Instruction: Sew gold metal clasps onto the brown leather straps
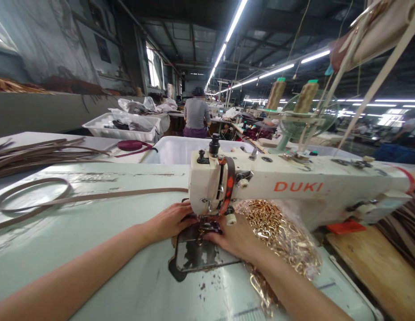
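Observation:
A white sewing machine (207,183) stands in front of me, with its needle and presser foot low at the centre. My left hand (174,220) is at the left of the foot, fingers bent together over the dark metal needle plate (197,254). On the other side my right hand (236,234) reaches round the foot, thumb and forefinger drawn together. What the fingertips hold is small, dark and mostly hidden by the machine head. A long brown strap (133,194) lies looped on the table at left and passes behind the machine head.
A plastic bag of gold-coloured metal hooks (274,232) lies beneath the machine arm. Brown strips (36,154) and a maroon coil (130,145) lie at far left. White bins (127,133) stand behind. Thread cones (306,98) rise at right. A co-worker (196,116) sits farther back.

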`<action>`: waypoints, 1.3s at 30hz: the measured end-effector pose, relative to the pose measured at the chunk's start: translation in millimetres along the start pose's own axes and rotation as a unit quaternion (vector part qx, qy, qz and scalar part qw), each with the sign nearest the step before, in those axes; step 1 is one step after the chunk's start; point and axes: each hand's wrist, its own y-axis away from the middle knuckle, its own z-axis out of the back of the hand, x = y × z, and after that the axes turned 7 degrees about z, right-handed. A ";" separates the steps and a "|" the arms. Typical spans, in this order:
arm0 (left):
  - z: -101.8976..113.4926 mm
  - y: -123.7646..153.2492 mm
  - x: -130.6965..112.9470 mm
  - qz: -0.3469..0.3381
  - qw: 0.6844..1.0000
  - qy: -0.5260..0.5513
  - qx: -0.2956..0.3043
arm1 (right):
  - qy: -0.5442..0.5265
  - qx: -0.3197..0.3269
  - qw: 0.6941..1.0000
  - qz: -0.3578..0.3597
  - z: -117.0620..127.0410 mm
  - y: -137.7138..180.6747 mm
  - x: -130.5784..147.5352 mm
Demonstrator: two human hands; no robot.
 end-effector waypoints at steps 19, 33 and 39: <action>0.8 8.3 -21.8 -0.066 0.983 -0.164 -0.053 | 0.150 -0.029 0.959 0.240 -13.5 16.4 24.4; -3.2 23.6 -34.5 0.102 0.993 -0.019 -0.061 | -0.022 -0.074 0.997 -0.027 -1.2 6.9 -2.2; -6.5 15.6 -26.4 0.151 0.983 0.094 -0.056 | -0.080 -0.078 0.994 -0.007 -4.8 4.9 -6.5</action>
